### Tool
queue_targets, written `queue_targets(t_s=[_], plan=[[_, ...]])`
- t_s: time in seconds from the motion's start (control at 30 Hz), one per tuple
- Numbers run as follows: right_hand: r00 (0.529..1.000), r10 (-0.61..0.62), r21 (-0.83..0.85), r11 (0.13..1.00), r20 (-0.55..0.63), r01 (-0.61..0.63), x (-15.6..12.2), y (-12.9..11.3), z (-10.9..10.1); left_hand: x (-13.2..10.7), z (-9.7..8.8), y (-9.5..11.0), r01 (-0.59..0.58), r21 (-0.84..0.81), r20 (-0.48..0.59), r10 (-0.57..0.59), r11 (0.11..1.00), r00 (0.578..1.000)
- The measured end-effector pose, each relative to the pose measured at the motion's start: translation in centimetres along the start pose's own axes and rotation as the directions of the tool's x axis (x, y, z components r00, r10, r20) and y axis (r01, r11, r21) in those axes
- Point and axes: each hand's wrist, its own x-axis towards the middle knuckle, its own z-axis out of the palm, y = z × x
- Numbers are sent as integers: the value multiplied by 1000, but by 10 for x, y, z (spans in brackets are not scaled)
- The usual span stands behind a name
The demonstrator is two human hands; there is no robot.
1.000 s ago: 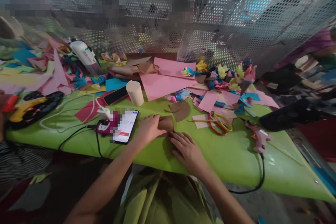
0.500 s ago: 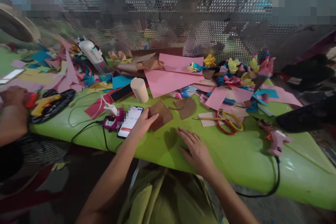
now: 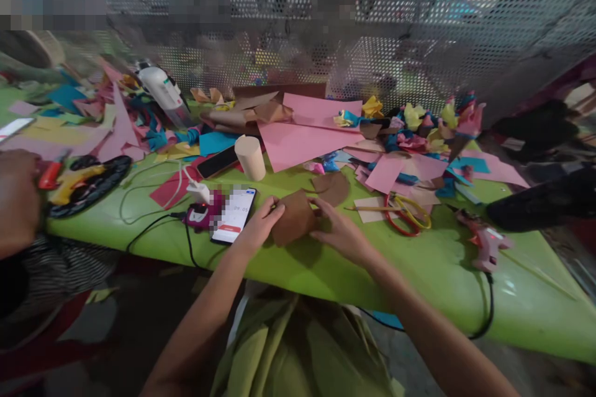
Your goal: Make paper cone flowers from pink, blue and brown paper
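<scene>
Head view: phone (image 3: pixel 234 214), scissors (image 3: pixel 406 213) and glue gun (image 3: pixel 485 242) flank brown paper (image 3: pixel 294 221) at frame centre. Right hand (image 3: pixel 339 233) fingers spread on it; left hand (image 3: pixel 259 227) at its edge, grip indistinct. Green tabletop (image 3: pixel 419 282); perforated screen (image 3: pixel 419 43), likely metal, behind.

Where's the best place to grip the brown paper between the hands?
Probably the near edge, coming from the person's side: the brown paper lies fairly flat on the table, with the left hand and right hand on its sides.

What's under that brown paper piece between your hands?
The green table shows around the brown paper piece, with the left hand and right hand touching its edges. Anything directly beneath is covered by the paper.
</scene>
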Motion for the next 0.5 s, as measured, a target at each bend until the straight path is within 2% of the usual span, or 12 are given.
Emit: queue_targets(t_s=[0.1,0.23,0.37,0.5], plan=[[999,17,-53,998,41,-15,6,6,4,-2,-5,-10,-2,-114,-74,-6,994,997],[997,36,-46,998,-61,-39,2,9,9,-6,-9,-17,-49,-221,-160,14,974,987],[990,27,-6,1000,-137,-28,-1,-1,1,-10,-3,-10,-34,-349,-168,-27,937,986],[980,48,123,992,-191,-25,0,-15,-12,-10,4,-1,-1,-448,-178,-88,894,980]])
